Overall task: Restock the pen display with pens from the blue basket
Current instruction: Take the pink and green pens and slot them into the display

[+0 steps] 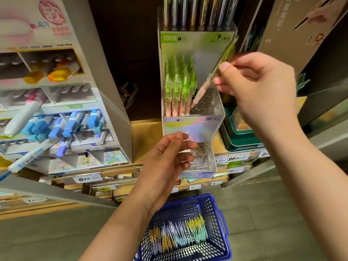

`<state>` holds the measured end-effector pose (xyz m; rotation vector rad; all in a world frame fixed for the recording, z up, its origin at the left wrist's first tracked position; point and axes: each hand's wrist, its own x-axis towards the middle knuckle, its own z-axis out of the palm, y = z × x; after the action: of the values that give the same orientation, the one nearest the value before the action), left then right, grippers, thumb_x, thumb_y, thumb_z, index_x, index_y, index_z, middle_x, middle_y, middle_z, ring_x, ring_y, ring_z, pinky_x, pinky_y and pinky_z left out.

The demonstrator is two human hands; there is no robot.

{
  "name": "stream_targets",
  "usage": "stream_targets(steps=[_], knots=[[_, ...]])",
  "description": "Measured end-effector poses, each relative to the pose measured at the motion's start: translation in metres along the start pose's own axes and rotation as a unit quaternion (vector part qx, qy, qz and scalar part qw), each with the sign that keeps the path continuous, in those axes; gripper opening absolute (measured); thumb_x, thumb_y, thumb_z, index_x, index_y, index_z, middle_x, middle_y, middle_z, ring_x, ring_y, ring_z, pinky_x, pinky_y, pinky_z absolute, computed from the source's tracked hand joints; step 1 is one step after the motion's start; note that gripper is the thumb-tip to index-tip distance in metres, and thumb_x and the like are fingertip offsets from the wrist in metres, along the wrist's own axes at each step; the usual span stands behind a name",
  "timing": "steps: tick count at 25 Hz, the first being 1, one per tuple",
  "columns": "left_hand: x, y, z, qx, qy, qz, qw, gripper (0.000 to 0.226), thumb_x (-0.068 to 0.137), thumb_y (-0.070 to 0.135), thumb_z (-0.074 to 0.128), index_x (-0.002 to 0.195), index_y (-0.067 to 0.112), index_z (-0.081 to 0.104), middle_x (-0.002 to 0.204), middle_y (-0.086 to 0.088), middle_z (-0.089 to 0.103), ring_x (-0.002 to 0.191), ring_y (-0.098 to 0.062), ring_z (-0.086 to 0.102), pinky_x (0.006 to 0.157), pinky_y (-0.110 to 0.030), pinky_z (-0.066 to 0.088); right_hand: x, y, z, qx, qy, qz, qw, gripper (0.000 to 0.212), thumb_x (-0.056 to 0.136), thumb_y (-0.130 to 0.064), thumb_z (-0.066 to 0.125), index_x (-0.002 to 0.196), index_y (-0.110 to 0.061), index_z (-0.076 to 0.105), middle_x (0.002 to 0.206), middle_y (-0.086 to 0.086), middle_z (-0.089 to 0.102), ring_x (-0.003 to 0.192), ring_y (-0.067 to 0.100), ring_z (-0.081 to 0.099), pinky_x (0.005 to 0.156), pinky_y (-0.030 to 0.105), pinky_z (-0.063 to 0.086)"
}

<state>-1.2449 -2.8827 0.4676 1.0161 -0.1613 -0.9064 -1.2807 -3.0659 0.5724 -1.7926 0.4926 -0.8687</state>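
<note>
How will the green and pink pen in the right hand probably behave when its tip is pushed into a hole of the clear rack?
The pen looks thin, straight and rigid, so it should probably not bend. The right hand pinches it with fingertips only, which suggests it is light. It is tilted now; the holes of the clear rack look narrow, so the tip may catch on a rim.

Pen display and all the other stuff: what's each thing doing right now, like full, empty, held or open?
Pen: tilted, pinched in the right hand, tip at an empty hole.
Middle tier: green pens upright on its left side, right holes empty.
Bottom tier: holes empty.
Top tier: full of dark pens.
Left hand: empty, fingers curled, in front of the display.
Blue basket: on the floor, pens inside.
</note>
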Motion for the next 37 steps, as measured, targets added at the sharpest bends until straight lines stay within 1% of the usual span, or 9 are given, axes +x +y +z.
stream_targets(steps=[6, 8, 11, 16, 18, 21, 24, 28, 37], knots=[[0.002, -0.005, 0.001, 0.006, 0.014, -0.006, 1.0, 0.024, 0.091, 0.038, 0.064, 0.103, 0.019, 0.073, 0.097, -0.007, 0.074, 0.073, -0.015, 0.061, 0.067, -0.025, 0.05, -0.007, 0.018, 0.015, -0.092, -0.037, -0.016, 0.995, 0.012, 0.09, -0.018, 0.073, 0.085, -0.029, 0.07, 0.076, -0.007, 0.075, 0.074, 0.006, 0.074, 0.08, 0.037, 0.062], [0.002, -0.003, 0.0, 0.008, 0.019, -0.008, 1.0, 0.024, 0.091, 0.036, 0.064, 0.104, 0.018, 0.072, 0.096, -0.008, 0.073, 0.072, -0.015, 0.061, 0.066, -0.025, 0.049, -0.009, 0.024, 0.019, -0.132, -0.058, -0.028, 0.989, 0.007, 0.089, -0.023, 0.075, 0.088, -0.03, 0.073, 0.077, -0.01, 0.075, 0.074, 0.003, 0.073, 0.08, 0.03, 0.06], [0.003, 0.0, 0.0, 0.009, 0.03, -0.017, 0.999, 0.025, 0.089, 0.031, 0.067, 0.109, 0.015, 0.069, 0.093, -0.008, 0.072, 0.072, -0.016, 0.06, 0.065, -0.025, 0.05, -0.013, 0.033, 0.022, -0.206, -0.084, -0.056, 0.973, 0.003, 0.089, -0.027, 0.075, 0.091, -0.029, 0.076, 0.074, -0.017, 0.07, 0.079, -0.002, 0.069, 0.073, 0.006, 0.05], [0.007, 0.005, 0.003, 0.007, 0.033, -0.024, 0.999, 0.024, 0.091, 0.028, 0.067, 0.11, 0.014, 0.066, 0.089, -0.007, 0.071, 0.071, -0.017, 0.06, 0.065, -0.027, 0.048, -0.011, 0.039, 0.022, -0.245, -0.091, -0.042, 0.964, 0.005, 0.089, -0.035, 0.073, 0.087, -0.03, 0.073, 0.07, -0.02, 0.066, 0.075, -0.005, 0.066, 0.068, 0.001, 0.045], [0.009, 0.006, 0.004, 0.008, 0.038, -0.026, 0.999, 0.019, 0.096, 0.025, 0.063, 0.111, 0.015, 0.065, 0.089, -0.007, 0.071, 0.071, -0.017, 0.06, 0.067, -0.028, 0.046, -0.01, 0.04, 0.022, -0.199, -0.1, 0.02, 0.975, 0.008, 0.089, -0.035, 0.074, 0.092, -0.03, 0.071, 0.074, -0.015, 0.071, 0.076, 0.001, 0.069, 0.074, 0.008, 0.051], [0.01, 0.005, 0.006, 0.009, 0.038, -0.024, 0.999, 0.017, 0.099, 0.024, 0.059, 0.112, 0.015, 0.065, 0.088, -0.007, 0.07, 0.071, -0.017, 0.06, 0.067, -0.029, 0.045, -0.026, 0.039, 0.014, -0.036, -0.084, 0.127, 0.988, 0.014, 0.092, -0.029, 0.073, 0.101, -0.02, 0.071, 0.084, 0.003, 0.076, 0.082, 0.016, 0.074, 0.083, 0.038, 0.061], [0.008, 0.001, 0.002, 0.015, 0.039, -0.018, 0.999, 0.016, 0.102, 0.025, 0.055, 0.109, 0.015, 0.065, 0.087, -0.006, 0.07, 0.07, -0.017, 0.06, 0.065, -0.027, 0.047, -0.055, 0.04, 0.005, 0.091, -0.127, 0.161, 0.974, 0.009, 0.095, -0.023, 0.069, 0.102, -0.018, 0.072, 0.093, 0.008, 0.077, 0.085, 0.019, 0.075, 0.081, 0.034, 0.061], [-0.009, -0.018, -0.004, 0.041, 0.059, -0.019, 0.997, 0.021, 0.105, 0.024, 0.047, 0.111, 0.013, 0.063, 0.084, -0.005, 0.069, 0.068, -0.017, 0.061, 0.064, -0.029, 0.047, -0.098, 0.052, -0.003, 0.156, -0.198, 0.203, 0.946, 0.021, 0.09, -0.031, 0.065, 0.108, -0.021, 0.071, 0.098, 0.003, 0.075, 0.087, 0.019, 0.073, 0.084, 0.036, 0.059], [-0.068, -0.13, -0.035, 0.096, 0.167, -0.117, 0.974, 0.014, 0.106, 0.02, 0.047, 0.109, 0.015, 0.06, 0.083, -0.005, 0.074, 0.064, -0.015, 0.063, 0.06, -0.021, 0.051, -0.212, 0.144, -0.045, 0.145, -0.253, 0.33, 0.898, 0.019, 0.09, -0.036, 0.065, 0.108, -0.033, 0.07, 0.101, -0.009, 0.074, 0.086, 0.007, 0.07, 0.075, 0.022, 0.054]])
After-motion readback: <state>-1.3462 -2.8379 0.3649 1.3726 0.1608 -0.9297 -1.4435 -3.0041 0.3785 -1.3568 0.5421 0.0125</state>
